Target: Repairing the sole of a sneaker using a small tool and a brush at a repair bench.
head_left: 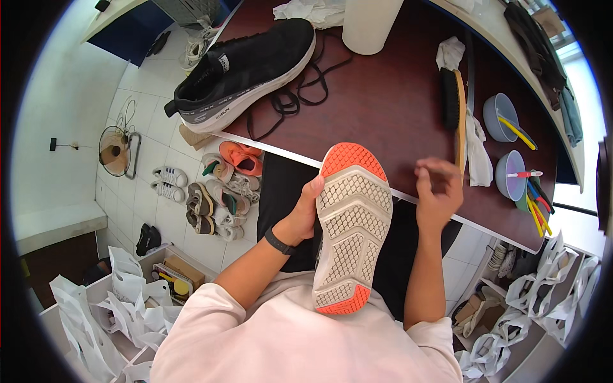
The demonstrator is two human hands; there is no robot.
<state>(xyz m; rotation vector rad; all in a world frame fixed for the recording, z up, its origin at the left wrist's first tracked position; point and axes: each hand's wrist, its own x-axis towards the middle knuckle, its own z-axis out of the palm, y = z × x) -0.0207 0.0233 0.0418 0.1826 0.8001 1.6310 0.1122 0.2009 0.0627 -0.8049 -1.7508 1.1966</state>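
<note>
- Fan stood on white tiled floor, toward 9 o'clock, far out.
- White sneakers sat side by side, 9 o'clock, closer in.
- Orange shoe lay near other footwear, 10 o'clock.
- Black shoes lay between 8 and 9.
- White bags crowded 8 o'clock.
- More pale bags clustered toward 4.
- White cylinder stood near 1.
- Dark garments were at 2.

Bare tabletop runs between black shoe and brush, passable; loose laces intrude from left, white cylinder obstructs far side. Open gap between right hand and held shoe. Past brush, white cloth and two bowls crowd the right.
</note>
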